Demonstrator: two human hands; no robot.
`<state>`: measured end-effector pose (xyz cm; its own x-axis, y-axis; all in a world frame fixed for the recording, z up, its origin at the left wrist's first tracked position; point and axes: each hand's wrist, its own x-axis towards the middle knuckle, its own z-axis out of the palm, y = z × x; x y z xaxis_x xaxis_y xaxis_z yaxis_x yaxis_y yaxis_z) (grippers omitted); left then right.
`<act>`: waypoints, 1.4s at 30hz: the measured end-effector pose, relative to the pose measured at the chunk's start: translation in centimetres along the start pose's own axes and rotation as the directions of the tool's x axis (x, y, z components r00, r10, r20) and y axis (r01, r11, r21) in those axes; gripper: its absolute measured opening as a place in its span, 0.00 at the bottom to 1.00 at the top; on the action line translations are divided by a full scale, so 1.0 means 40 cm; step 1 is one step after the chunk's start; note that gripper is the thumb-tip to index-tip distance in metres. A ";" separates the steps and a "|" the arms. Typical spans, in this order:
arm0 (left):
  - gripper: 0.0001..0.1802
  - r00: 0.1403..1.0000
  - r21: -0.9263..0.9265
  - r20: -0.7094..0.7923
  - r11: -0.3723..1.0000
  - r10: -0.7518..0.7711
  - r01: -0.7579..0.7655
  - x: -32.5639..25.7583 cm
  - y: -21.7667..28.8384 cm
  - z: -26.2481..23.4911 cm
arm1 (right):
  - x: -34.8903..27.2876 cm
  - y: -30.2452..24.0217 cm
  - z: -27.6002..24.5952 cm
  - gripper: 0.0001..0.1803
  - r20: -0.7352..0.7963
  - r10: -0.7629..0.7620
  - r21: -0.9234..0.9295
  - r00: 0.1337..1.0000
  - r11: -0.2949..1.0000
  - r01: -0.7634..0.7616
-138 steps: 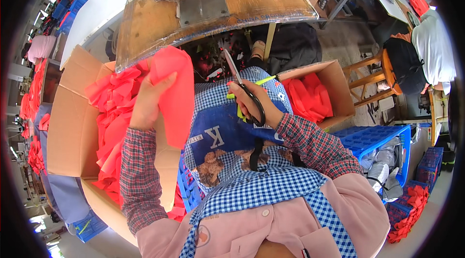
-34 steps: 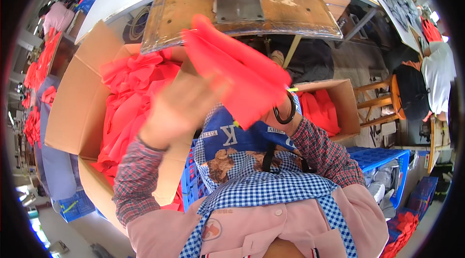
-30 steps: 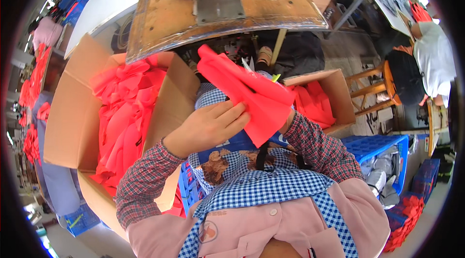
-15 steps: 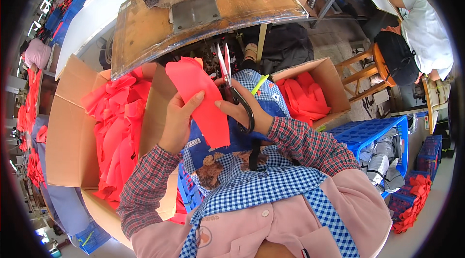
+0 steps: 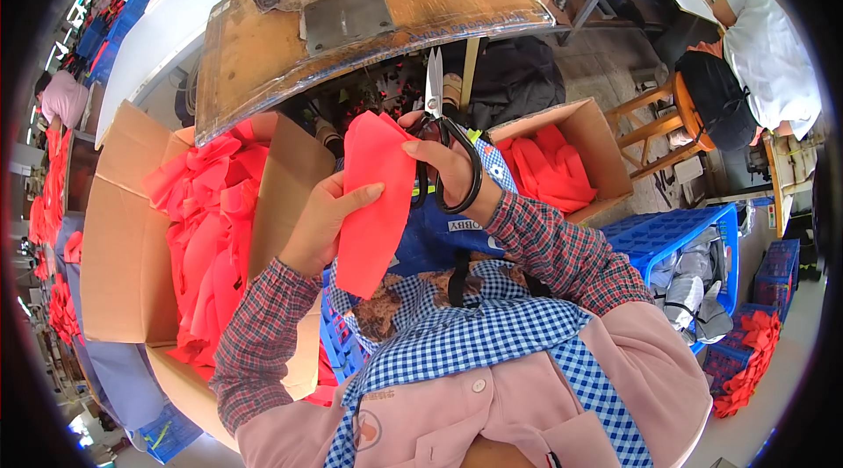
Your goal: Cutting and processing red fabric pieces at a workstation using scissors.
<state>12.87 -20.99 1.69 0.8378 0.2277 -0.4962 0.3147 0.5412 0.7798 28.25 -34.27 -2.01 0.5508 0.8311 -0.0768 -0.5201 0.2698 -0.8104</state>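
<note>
A long strip of red fabric hangs upright in front of my lap. My left hand is closed on its left edge, thumb lying on the front face and fingers behind. My right hand grips black-handled scissors, whose blades point up and away from me and lie close together. The thumb of that same hand presses on the upper right edge of the fabric; the fingers behind are hidden. Below is a blue checked apron over my lap.
A cardboard box heaped with red fabric pieces stands at left. A smaller box with more stands at right, near a blue plastic crate of grey items. A worn wooden table lies ahead. Another person sits at far right.
The fabric strip has turned more upright, its lower end swinging left. My right hand has moved slightly right, and the scissor blades, slightly apart before, are now closer together.
</note>
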 end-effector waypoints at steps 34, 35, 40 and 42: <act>0.16 0.923 0.099 -0.148 0.934 0.355 -0.343 0.012 -0.007 -0.012 | -0.064 0.033 0.024 0.25 0.049 0.105 -0.543 0.993 0.838 -0.062; 0.16 0.922 0.108 -0.147 0.932 0.359 -0.346 0.013 -0.007 -0.013 | -0.064 0.032 0.024 0.24 0.054 0.056 -0.547 0.997 0.837 -0.017; 0.16 0.932 0.121 -0.130 0.938 0.339 -0.325 0.012 -0.006 -0.031 | -0.071 0.020 0.012 0.22 0.020 0.164 -0.582 0.986 0.804 -0.122; 0.16 0.931 0.159 -0.125 0.933 0.343 -0.322 0.014 -0.004 -0.034 | -0.071 0.021 0.006 0.22 0.020 0.175 -0.576 0.984 0.807 -0.132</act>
<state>12.66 -19.85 0.78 0.8321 0.4987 -0.2427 0.0951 0.3027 0.9483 26.09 -36.30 -2.35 0.4383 0.8749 -0.2061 -0.1167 -0.1720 -0.9782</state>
